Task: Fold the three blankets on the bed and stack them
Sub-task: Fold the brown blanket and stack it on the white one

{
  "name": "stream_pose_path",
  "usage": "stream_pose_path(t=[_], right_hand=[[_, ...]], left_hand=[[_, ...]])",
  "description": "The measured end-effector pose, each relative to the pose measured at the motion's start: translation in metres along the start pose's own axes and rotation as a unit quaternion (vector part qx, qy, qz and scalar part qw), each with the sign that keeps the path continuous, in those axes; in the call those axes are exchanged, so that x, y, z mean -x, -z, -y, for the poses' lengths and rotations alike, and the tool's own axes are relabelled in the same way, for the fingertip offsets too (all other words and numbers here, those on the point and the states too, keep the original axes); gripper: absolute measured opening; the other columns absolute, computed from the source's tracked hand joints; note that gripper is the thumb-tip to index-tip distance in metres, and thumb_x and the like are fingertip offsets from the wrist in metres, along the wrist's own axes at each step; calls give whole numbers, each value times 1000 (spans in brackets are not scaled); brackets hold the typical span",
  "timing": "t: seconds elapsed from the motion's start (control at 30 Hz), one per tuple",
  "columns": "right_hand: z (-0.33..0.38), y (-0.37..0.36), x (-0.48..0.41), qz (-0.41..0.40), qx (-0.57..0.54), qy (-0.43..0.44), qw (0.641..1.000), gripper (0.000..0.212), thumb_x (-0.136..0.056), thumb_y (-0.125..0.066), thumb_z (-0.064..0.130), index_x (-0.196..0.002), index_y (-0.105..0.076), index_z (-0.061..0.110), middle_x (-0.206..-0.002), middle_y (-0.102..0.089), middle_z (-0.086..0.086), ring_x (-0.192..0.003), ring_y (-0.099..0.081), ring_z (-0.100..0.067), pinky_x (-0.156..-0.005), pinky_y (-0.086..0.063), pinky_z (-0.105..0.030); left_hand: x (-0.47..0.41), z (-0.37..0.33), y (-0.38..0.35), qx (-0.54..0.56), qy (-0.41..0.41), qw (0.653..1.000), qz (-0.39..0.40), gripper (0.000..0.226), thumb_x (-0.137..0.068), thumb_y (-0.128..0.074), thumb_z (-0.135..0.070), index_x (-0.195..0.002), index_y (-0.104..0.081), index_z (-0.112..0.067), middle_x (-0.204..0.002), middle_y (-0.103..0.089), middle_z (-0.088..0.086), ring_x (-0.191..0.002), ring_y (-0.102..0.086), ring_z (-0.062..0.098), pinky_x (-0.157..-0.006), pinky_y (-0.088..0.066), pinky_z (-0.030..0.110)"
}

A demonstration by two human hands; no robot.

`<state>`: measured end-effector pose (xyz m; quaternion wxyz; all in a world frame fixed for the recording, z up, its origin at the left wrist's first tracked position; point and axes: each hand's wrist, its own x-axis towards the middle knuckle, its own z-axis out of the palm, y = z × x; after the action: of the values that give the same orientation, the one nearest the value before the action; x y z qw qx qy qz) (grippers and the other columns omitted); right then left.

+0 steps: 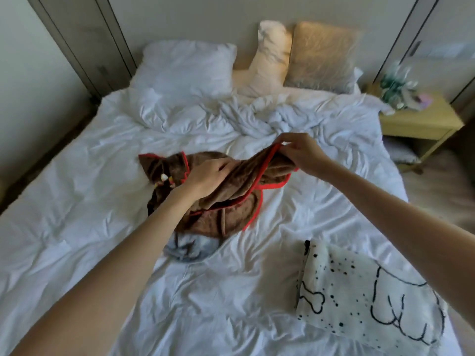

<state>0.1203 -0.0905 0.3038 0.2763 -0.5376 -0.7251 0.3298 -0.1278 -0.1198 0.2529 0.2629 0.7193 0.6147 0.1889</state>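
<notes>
A brown blanket with red trim [231,196] lies crumpled in the middle of the bed [77,201]. My left hand [208,176] grips a bunch of its brown fabric. My right hand [300,150] pinches its red edge and holds that part lifted above the bed. A grey-blue blanket [187,249] peeks out from under the brown one, mostly hidden. A white blanket with black dots and line drawings [359,299] lies folded at the near right of the bed.
White rumpled duvet covers the bed. A white pillow [185,68], a cream pillow [272,57] and a tan pillow [323,55] lean at the headboard. A wooden nightstand [421,122] with small items stands at the right.
</notes>
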Motion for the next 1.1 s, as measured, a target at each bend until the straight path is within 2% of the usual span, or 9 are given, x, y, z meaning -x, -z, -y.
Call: stream_pose_path(t=[0.1, 0.2, 0.3, 0.4, 0.5, 0.6, 0.73, 0.9, 1.1], right_hand=[[46, 63, 3, -77, -13, 35, 996, 24, -87, -52, 1, -85, -68, 20, -60, -63, 1, -49, -53, -1, -49, -44, -17], [78, 122, 14, -156, -44, 49, 986, 24, -88, -49, -2, -92, -68, 12, -82, -65, -11, -69, -57, -16, -59, -47, -20], [104, 171, 32, -234, -86, 62, 966, 25, -87, -47, -6, -99, -68, 0, -83, -63, -12, -65, -54, -14, -59, -44, -18], [120, 209, 53, -315, -122, 77, 938, 31, -83, -43, -12, -102, -66, -8, -73, -60, -7, -55, -53, 1, -56, -44, -13], [122, 246, 77, -367, -119, 65, 920, 31, -82, -43, -9, -97, -69, 0, -82, -66, -15, -70, -62, -11, -73, -54, -33], [112, 281, 99, -419, -86, 36, 903, 32, -83, -44, -4, -98, -69, 8, -88, -67, -17, -79, -63, -29, -82, -53, -48], [98, 299, 129, -431, -8, 33, 902, 30, -83, -46, -1, -96, -70, 12, -87, -69, -13, -76, -64, -23, -75, -56, -41], [76, 303, 152, -461, 0, -40, 887, 28, -92, -48, 0, -105, -69, 12, -95, -72, -10, -74, -66, -23, -72, -58, -44], [63, 294, 167, -396, -195, -86, 893, 26, -92, -47, -7, -112, -62, -1, -98, -68, -20, -70, -70, -26, -62, -61, -26]], left_hand=[[-2, -57, 49, 38, -32, 999, -19, 62, -84, -33, -79, -84, -67, -27, -86, -71, -8, -86, -66, 15, -83, -50, 40], [1, -112, 90, 68, -95, 993, -34, 50, -79, -45, -79, -62, -55, -34, -59, -56, -18, -59, -54, 2, -66, -39, 32], [7, -162, 119, 52, -145, 987, -42, 35, -74, -59, -75, -65, -57, -41, -64, -61, -25, -63, -58, -4, -62, -38, 22], [10, -199, 136, 29, -182, 982, -53, 30, -71, -60, -77, -69, -57, -48, -64, -60, -28, -61, -57, -8, -55, -38, 9], [10, -216, 137, 70, -170, 982, -52, 58, -79, -47, -81, -67, -52, -25, -60, -48, -15, -56, -48, 1, -64, -35, 19], [17, -217, 132, 79, -119, 989, -25, 74, -79, -38, -85, -72, -56, -14, -72, -58, -5, -69, -56, 10, -72, -39, 29], [30, -224, 118, 79, -92, 992, 40, 63, -76, -46, -83, -94, -75, -30, -97, -73, -8, -94, -67, 10, -86, -47, 21], [33, -243, 96, -11, -129, 991, 44, 13, -87, -68, -45, -84, -65, -32, -83, -67, -12, -91, -67, 15, -68, -44, 15], [39, -261, 96, 159, -133, 978, -14, 32, -85, -73, -37, -101, -74, -9, -99, -75, 7, -96, -70, 20, -87, -54, 30]])
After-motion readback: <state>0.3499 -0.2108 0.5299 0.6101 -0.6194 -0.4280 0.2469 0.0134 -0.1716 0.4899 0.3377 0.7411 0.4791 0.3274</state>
